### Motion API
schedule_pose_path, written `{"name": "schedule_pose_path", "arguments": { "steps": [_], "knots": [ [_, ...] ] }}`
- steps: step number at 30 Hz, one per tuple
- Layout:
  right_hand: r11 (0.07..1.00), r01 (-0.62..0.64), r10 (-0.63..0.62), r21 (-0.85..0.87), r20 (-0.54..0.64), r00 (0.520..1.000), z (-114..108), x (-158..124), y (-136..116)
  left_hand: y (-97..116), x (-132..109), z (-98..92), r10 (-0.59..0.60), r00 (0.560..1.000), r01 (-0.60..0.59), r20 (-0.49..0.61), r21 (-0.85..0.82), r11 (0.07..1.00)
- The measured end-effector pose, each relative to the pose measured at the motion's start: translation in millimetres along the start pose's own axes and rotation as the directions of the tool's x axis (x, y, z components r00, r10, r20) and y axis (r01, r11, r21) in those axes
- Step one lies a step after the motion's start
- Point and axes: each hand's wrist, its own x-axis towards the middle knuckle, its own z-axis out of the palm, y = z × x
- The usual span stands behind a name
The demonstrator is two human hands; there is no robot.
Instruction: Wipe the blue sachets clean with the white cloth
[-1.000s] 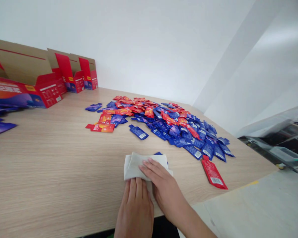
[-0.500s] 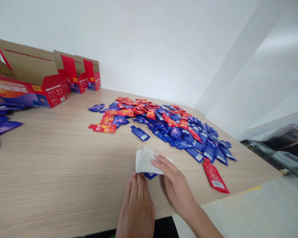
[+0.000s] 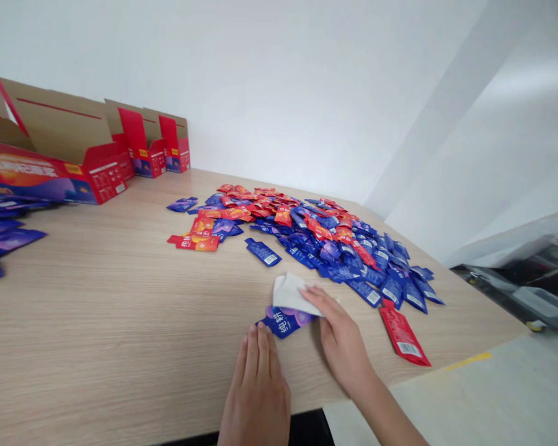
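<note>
Because only its narrow spout end sits under the fingertips, the flat blue-and-purple foil pouch (image 3: 286, 323) at the lower centre of the frame could, I judge, swing or skid if the folded white cloth (image 3: 289, 293) drags across its printed face. A creased corner would be the likelier cause, should the cloth's fold catch the pouch's rim. The left hand (image 3: 259, 384) lies palm down with straight fingers together on that spout end; whether it pinches or merely presses I cannot tell, its thumb being hidden. The right hand (image 3: 343, 337) holds the cloth, its fingers laid over the right part. Should the cloth bunch or slip from under them, bare fingertips might push the pouch askew. Further right, the lone red foil pouch (image 3: 405, 336) lies near the pale wood table's (image 3: 139, 328) edge, so a wide sweep of the right forearm could knock it off.

Half a second ago the cloth covered most of the blue-and-purple pouch, leaving just a lower corner in sight; now the cloth has shifted rightward, baring the lettering and spout side. The left hand has barely moved. Above, the heaped red and blue pouches (image 3: 316, 232) look undisturbed, as do the open red cardboard boxes (image 3: 105, 176) at upper left.
</note>
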Motion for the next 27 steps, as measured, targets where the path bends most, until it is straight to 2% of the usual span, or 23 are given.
{"name": "schedule_pose_path", "arguments": {
  "steps": [3,5,7,10,13,15,17,19,21,24,27],
  "knots": [
    [0.977,0.19,-0.199,0.093,0.096,0.975,19.8,-6.9,-30.0,-3.5,0.2,-2.6,0.031,0.998,-0.032,0.047,0.019,0.999],
    [0.976,0.21,-0.217,0.064,0.133,0.967,24.6,-6.2,-30.9,-5.2,0.1,-3.6,0.061,0.997,-0.062,0.037,0.032,0.998],
    [0.992,0.129,-0.127,-0.014,0.119,0.985,18.9,-2.5,-14.8,-5.2,-0.7,-2.9,0.051,0.999,-0.051,-0.005,0.027,0.998],
    [0.988,-0.063,0.069,-0.14,0.042,0.997,-1.6,3.5,19.4,-1.9,-2.1,0.1,-0.02,0.999,0.019,-0.031,-0.03,0.999],
    [0.975,-0.16,0.16,-0.157,-0.013,0.987,-16.0,5.0,28.8,2.1,-2.2,2.5,-0.041,0.999,0.04,-0.028,-0.054,0.998],
    [0.992,-0.103,0.103,-0.077,0.006,0.995,-12.9,1.5,14.3,3.4,-1.3,2.2,-0.045,0.999,0.043,-0.029,-0.053,0.998],
    [0.999,0.032,-0.033,0.021,0.062,0.998,-0.5,-4.2,-8.7,3.3,-0.3,0.4,-0.045,0.999,0.044,-0.011,-0.05,0.998],
    [0.987,0.151,-0.158,0.063,0.127,0.979,13.6,-8.7,-27.4,2.2,0.2,-1.7,-0.035,0.999,0.035,0.017,-0.035,0.999],
    [0.984,0.174,-0.178,0.035,0.151,0.972,20.9,-9.5,-30.9,0.8,0.1,-2.6,-0.021,1.0,0.022,0.021,-0.026,0.999],
    [0.996,0.025,-0.016,-0.084,0.107,0.994,11.5,-5.3,-6.3,-0.1,-0.7,-1.2,-0.017,1.0,0.017,-0.014,-0.036,0.999],
    [0.973,-0.149,0.156,-0.177,0.026,0.987,-8.9,-0.6,22.0,1.7,-1.3,1.0,-0.033,0.999,0.031,-0.039,-0.043,0.999]
  ]
}}
